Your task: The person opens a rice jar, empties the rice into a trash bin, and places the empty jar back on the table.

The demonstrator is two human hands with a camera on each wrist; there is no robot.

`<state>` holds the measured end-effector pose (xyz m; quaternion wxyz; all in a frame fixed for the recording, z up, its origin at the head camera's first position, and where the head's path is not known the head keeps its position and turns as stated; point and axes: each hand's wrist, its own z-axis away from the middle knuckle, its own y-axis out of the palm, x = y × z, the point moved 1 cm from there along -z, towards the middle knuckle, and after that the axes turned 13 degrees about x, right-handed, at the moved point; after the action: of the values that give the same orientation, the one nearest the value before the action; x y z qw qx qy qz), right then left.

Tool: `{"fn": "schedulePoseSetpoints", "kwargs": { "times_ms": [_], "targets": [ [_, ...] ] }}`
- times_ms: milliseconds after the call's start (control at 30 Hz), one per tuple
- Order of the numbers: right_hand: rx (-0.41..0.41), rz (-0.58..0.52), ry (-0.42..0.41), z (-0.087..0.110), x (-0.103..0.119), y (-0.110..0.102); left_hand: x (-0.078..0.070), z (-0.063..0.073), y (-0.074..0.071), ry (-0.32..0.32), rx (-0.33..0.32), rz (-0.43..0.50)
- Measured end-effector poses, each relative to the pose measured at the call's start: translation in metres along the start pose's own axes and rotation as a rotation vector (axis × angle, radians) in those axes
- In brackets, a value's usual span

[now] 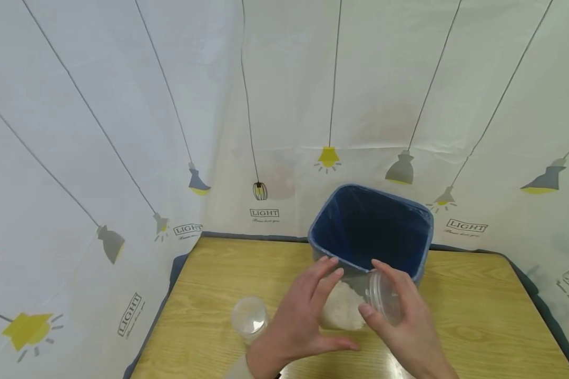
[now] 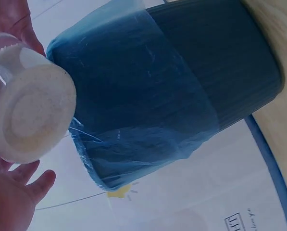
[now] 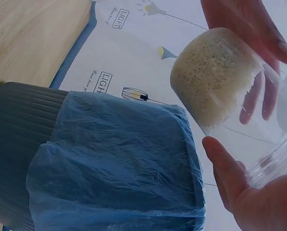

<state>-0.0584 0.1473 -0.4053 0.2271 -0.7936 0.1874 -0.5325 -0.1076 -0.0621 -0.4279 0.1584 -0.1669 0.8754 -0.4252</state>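
Observation:
A clear plastic jar (image 3: 215, 77) partly filled with white rice is held tilted above the table, just in front of the bin. Its pale round base (image 2: 35, 113) faces the left wrist camera, while its ridged rim (image 1: 381, 297) points to the right. My right hand (image 1: 408, 321) grips the jar by the rim end, thumb and forefinger on either side. Around the rice-filled end, my left hand (image 1: 303, 310) is spread in a wide curve. In the head view a gap shows between the left thumb and the jar.
Behind the hands stands a grey ribbed bin (image 3: 13, 144) with a blue plastic liner (image 1: 322, 216) folded over its rim. A second clear round container (image 1: 249, 318) stands on the wooden table (image 1: 218, 268), left of my left hand. Lamp-printed sheeting (image 1: 284, 105) encloses the table's back and sides.

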Motion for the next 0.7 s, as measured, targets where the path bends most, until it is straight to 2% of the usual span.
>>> {"fn": "schedulePoseSetpoints", "kwargs": {
  "times_ms": [333,400,533,633,700],
  "targets": [
    [0.009,-0.005,0.000,-0.001,0.000,0.006,-0.003,-0.004,0.005,-0.026,0.079,-0.183],
    [0.004,-0.012,-0.023,-0.001,-0.001,0.008,-0.003,-0.004,0.006,-0.019,0.066,-0.219],
    [-0.034,-0.028,-0.123,0.000,-0.004,0.011,-0.004,-0.006,0.007,-0.029,0.033,-0.272],
    [-0.045,-0.033,-0.168,0.000,-0.006,0.013,-0.006,-0.006,0.006,-0.068,0.054,-0.284],
    [-0.033,-0.038,-0.147,0.001,-0.006,0.013,-0.007,-0.006,0.006,-0.093,0.078,-0.290]
  ]
}}
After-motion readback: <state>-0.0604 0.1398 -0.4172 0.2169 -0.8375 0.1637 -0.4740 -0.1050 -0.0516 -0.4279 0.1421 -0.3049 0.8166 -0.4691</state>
